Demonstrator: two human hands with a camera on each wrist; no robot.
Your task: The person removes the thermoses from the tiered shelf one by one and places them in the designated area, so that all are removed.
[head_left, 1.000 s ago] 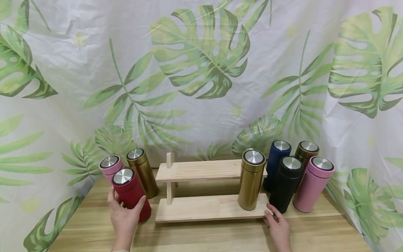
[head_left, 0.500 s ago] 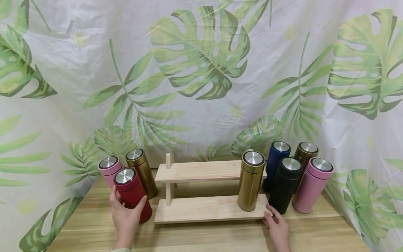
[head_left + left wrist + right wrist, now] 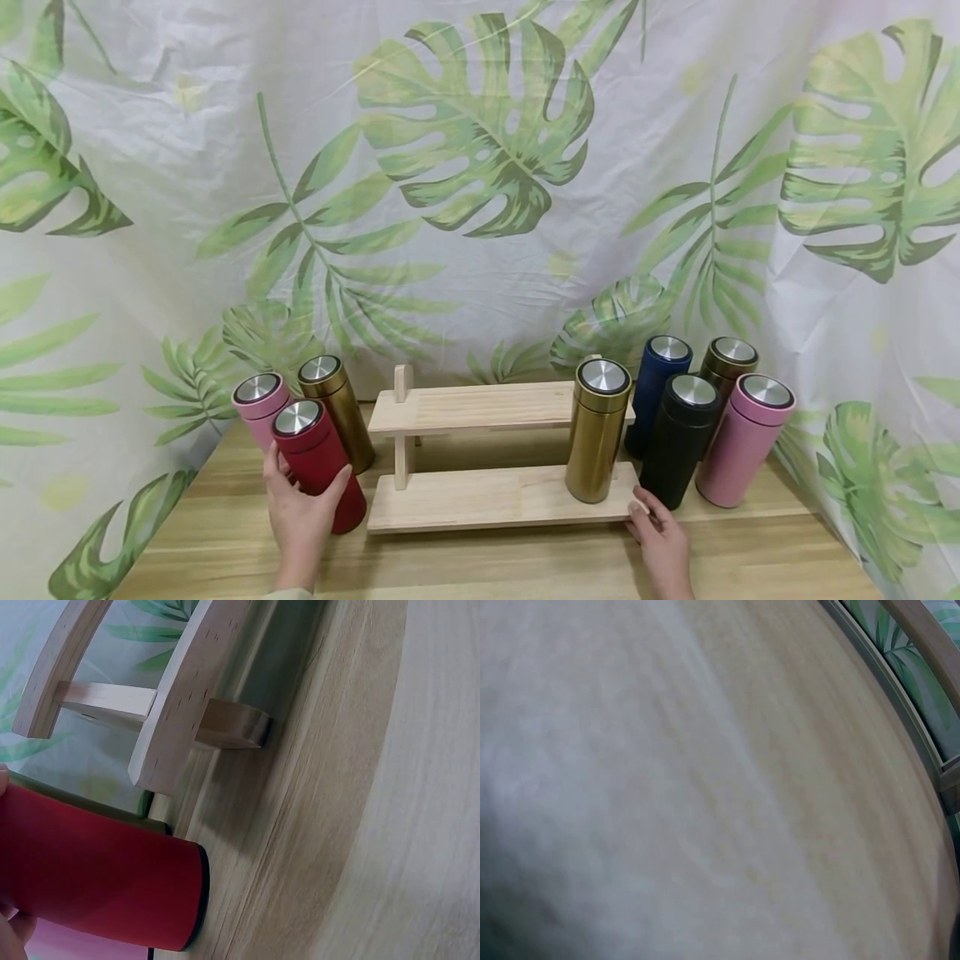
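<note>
My left hand [image 3: 302,510] grips a red thermos bottle [image 3: 321,467] with a silver lid, fingers on its far side and thumb on its near side. In the left wrist view the red bottle [image 3: 105,870] shows its dark base rim; whether it touches the table cannot be told. Just right of it stands a two-tier wooden shelf [image 3: 480,500]. My right hand [image 3: 662,537] holds the right front corner of the lower board between thumb and fingers. A gold thermos [image 3: 596,454] stands upright on that board's right end. The right hand is out of clear sight in the right wrist view.
Behind the red bottle stand a pink thermos [image 3: 258,408] and a bronze thermos [image 3: 341,417]. Right of the shelf are blue [image 3: 651,400], black [image 3: 678,450], brown [image 3: 729,358] and pink [image 3: 742,450] thermoses. A leaf-print curtain [image 3: 480,275] hangs behind the wooden table [image 3: 480,571].
The red thermos has shifted slightly right with my left hand, its base nearer the shelf's left end. My right hand keeps its place at the shelf corner.
</note>
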